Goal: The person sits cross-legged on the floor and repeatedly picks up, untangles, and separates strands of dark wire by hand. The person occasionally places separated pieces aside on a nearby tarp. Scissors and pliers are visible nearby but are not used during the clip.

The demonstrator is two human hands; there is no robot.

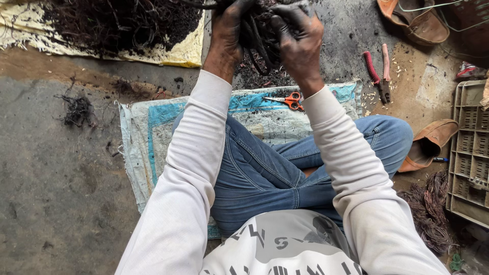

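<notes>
Item: bundle of blackened wires (261, 38), held up before you at the top of view, its strands hanging roughly downward between both hands. Left hand (227, 35) fingers curl closed on its left side; right hand (298, 40) fingers clamp its right, equally near. Beyond: orange scissors (288, 100) on the woven sack (153, 132), red pliers (378, 74) on the floor.

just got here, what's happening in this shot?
A person sits cross-legged on a woven sack on the ground. Both soot-blackened hands, left hand and right hand, grip a tangle of dark wires held up before them. Orange-handled scissors lie on the sack; red-handled pliers lie on the ground to the right. A heap of dark wire scrap sits on a yellowish sheet.
</notes>
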